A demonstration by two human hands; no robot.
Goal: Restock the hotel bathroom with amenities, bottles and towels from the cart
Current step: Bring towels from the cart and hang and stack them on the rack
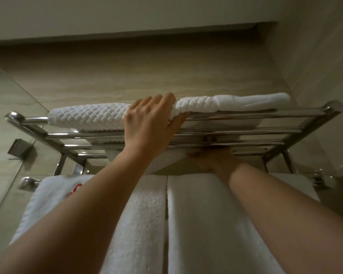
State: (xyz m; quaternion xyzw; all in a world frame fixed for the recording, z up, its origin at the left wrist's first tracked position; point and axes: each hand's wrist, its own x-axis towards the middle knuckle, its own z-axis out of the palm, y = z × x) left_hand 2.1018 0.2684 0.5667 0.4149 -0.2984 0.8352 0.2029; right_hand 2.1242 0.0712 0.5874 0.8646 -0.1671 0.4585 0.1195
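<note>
Tugging with the left hand (pixel 151 119) pinched on the quilted towel (pixel 87 117) could slide it off the rack (pixel 246 115); the right hand (pixel 210 159), underneath, hides its fingers.

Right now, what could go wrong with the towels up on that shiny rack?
The quilted towel bulges over the front bar of the chrome rack, so a tug from the left hand might slide it off. The right hand reaches under the shelf, its forearm across a hanging towel, and could drag that down.
</note>
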